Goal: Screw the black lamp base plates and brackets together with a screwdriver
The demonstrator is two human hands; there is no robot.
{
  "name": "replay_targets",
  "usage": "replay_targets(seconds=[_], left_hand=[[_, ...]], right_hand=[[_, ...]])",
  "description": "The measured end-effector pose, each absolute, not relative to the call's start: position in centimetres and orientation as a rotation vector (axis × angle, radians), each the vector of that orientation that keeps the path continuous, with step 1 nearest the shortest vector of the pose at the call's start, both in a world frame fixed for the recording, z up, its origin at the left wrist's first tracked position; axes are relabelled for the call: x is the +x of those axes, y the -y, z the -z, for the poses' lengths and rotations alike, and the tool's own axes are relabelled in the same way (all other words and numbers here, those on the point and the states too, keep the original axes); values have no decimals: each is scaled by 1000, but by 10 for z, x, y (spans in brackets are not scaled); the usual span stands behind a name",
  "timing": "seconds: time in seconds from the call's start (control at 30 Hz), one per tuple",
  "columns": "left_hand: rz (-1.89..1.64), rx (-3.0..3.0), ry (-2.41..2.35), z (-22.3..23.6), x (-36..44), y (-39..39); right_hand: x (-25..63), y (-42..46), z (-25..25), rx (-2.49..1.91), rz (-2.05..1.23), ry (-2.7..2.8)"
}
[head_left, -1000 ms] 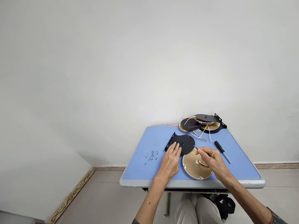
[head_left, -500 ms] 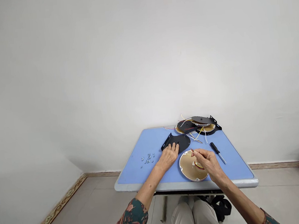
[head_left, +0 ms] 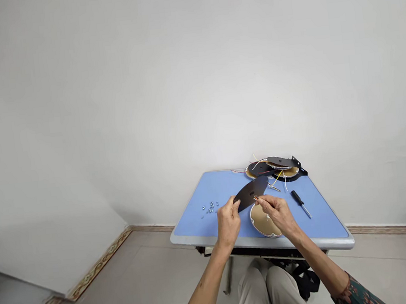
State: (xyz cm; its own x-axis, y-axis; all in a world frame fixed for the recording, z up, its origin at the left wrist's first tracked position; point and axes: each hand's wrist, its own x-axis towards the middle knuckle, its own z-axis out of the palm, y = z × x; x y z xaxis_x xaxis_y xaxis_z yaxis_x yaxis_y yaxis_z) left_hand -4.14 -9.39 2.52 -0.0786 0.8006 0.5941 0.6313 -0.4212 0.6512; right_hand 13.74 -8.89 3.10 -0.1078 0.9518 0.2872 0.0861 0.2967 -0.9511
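Observation:
My left hand [head_left: 229, 220] grips the edge of a black metal mounting plate [head_left: 251, 193], which is lifted off the table and tilted. My right hand [head_left: 276, 212] pinches thin coloured wires [head_left: 255, 197] right by the plate's lower edge. Below both hands, a round gold-coloured disc [head_left: 263, 224] lies flat, partly hidden by my right hand. The wires seem to come from this disc, though my fingers hide the link.
The blue-topped table [head_left: 328, 240] has a grey rim. Small metal screws or nuts [head_left: 211, 208] lie scattered left of my hands. A black-handled screwdriver [head_left: 300, 203] lies to the right. At the back stands a stack of discs and black plates with loose wires [head_left: 275, 168].
My left hand has lifted the black plate from the table and tilted it. My right hand has moved up and left, bringing the pinched wires to the plate.

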Motion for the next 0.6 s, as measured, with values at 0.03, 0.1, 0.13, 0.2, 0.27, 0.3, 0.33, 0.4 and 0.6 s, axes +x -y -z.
replay_targets(seconds=[0.03, 0.1, 0.13, 0.2, 0.27, 0.3, 0.33, 0.4, 0.6], left_hand=[[-1499, 1952, -1560, -27, -40, 98], [-1481, 1852, -1512, -28, -38, 103], [-1474, 1812, -1488, -28, -38, 105], [-1465, 1739, -1435, -26, -38, 105], [-1453, 1653, -1380, -24, -38, 105], [-1444, 1604, -1350, -23, -38, 105], [-1435, 1554, -1319, -22, -38, 105], [-1421, 1469, -1262, -20, -38, 105], [-1428, 1387, -1235, -23, -36, 110]], right_hand=[[136, 89, -32, -991, -1005, 1496], [134, 89, -33, -970, -1025, 1518], [133, 88, -33, -970, -1034, 1521], [134, 89, -33, -973, -1052, 1509], [135, 89, -32, -972, -1074, 1485], [135, 90, -31, -968, -1088, 1473], [135, 90, -31, -964, -1103, 1462], [136, 91, -30, -960, -1129, 1448], [136, 90, -27, -956, -1118, 1462]])
